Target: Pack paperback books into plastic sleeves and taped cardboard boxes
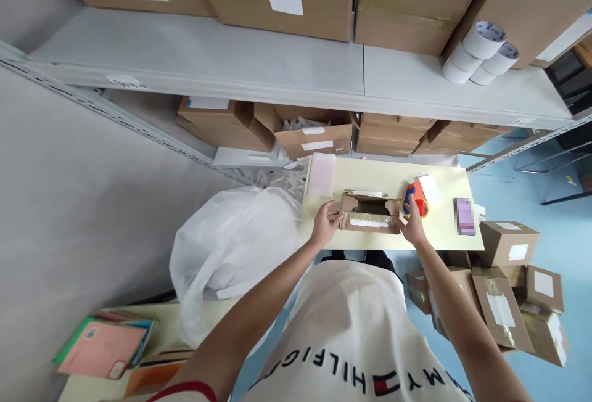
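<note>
A small cardboard box lies on the pale yellow worktop, about midway along it and close to the front edge, just ahead of the person's body. Its top flaps stand open, and a strip of clear tape with a white label shows along its near side.

The left hand is clamped on the left end of the box, thumb on top and fingers curled around the flap there. The right hand lies against the right end of the box with its fingers stretched forward; whether it grips the cardboard or only presses on it cannot be told.

An orange tape dispenser stands just behind the right hand, touching or nearly touching the box's right end. A white label sheet lies beside it toward the back edge. A stack of pale pink sheets sits at the back left corner, and a blurred pink item lies near the right edge.

A large white plastic bag bulges against the worktop's left edge. Taped cardboard parcels are piled on the blue floor below the right front corner. Rolls of white tape rest on the grey shelf above.
</note>
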